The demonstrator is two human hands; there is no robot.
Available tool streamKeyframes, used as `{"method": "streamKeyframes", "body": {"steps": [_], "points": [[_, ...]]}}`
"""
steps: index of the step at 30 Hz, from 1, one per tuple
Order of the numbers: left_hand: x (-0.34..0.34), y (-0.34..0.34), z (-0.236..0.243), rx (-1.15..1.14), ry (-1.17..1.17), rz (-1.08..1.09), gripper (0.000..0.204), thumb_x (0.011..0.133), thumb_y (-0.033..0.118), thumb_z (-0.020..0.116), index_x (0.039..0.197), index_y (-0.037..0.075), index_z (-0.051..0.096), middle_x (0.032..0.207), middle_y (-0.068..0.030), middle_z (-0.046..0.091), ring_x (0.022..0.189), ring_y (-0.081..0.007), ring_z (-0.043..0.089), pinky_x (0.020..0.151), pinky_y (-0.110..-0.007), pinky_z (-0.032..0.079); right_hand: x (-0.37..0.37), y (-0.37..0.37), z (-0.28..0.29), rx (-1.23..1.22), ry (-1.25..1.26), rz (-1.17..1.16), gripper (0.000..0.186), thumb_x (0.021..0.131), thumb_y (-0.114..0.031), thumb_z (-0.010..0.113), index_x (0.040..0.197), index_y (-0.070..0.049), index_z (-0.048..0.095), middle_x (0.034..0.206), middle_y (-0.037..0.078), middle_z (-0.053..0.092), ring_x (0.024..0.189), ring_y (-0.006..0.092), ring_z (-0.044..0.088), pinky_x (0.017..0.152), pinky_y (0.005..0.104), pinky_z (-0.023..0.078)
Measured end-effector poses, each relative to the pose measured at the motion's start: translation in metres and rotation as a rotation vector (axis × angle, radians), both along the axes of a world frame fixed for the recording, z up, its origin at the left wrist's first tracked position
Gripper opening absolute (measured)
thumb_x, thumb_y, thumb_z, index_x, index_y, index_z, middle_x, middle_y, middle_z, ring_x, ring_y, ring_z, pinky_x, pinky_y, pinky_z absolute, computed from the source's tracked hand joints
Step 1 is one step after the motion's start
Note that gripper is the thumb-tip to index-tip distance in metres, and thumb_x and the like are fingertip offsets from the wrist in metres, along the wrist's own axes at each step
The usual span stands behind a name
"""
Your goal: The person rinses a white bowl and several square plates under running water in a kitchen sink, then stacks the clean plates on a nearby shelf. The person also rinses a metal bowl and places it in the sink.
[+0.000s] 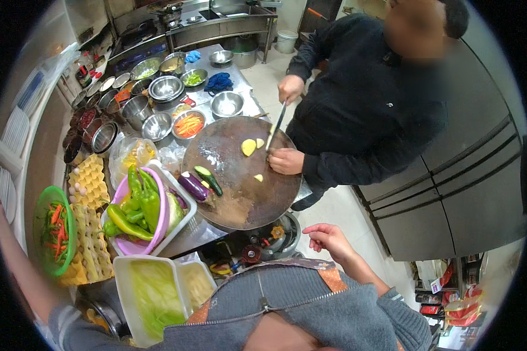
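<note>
My left hand (pixel 0 207) reaches to the far left edge beside stacked white plates (pixel 0 181) on a shelf; its fingers are too hidden to read. My right hand (pixel 328 240) hovers below the round chopping board (pixel 240 199), holding nothing, fingers apart and loosely bent. On the board lie an eggplant (pixel 194 187), a cucumber (pixel 209 178) and yellow pieces (pixel 249 147). A purple basket of green peppers (pixel 136 213) stands left of it, with a green basket of chilies (pixel 58 237) and egg trays (pixel 88 187) farther left.
A co-worker in black (pixel 363 111) stands across the board with a knife (pixel 278 126). Metal bowls (pixel 167 88) cover the back counter (pixel 237 76). A sink (pixel 228 14) is behind it. Steel cabinets (pixel 474 222) line the right side. Plastic tubs (pixel 152 292) sit at near left.
</note>
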State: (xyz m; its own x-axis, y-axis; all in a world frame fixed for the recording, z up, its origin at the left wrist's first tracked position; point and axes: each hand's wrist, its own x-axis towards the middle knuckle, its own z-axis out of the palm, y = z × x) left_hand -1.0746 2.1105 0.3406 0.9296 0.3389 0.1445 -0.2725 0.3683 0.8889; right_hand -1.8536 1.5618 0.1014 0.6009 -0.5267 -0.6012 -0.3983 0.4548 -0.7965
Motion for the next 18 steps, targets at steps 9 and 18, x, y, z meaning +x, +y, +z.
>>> {"method": "streamKeyframes", "body": {"steps": [9,18], "points": [[-0.386,-0.223,0.000,1.063,-0.530,0.006,0.031,0.093,0.021,0.048,0.117,0.003,0.054,0.117,-0.0084,0.051,0.096,-0.0150,0.054,0.080,-0.024,0.041,-0.092,-0.055,-0.008,0.033,-0.020,0.002,0.019,0.086,-0.006,0.051,0.101,0.000,0.062,0.070,0.002,0.061,0.059,0.0068,0.054,0.054,0.0194,0.043],[-0.706,-0.499,-0.088,1.774,-0.501,-1.520,0.048,0.080,0.031,0.063,0.118,0.003,0.053,0.120,-0.0186,0.050,0.109,-0.0350,0.051,0.091,-0.039,0.042,-0.285,-0.192,-0.061,0.057,-0.080,-0.130,0.018,0.086,-0.007,0.052,0.099,0.000,0.062,0.067,0.004,0.060,0.056,0.0078,0.053,0.052,0.0203,0.042]]}}
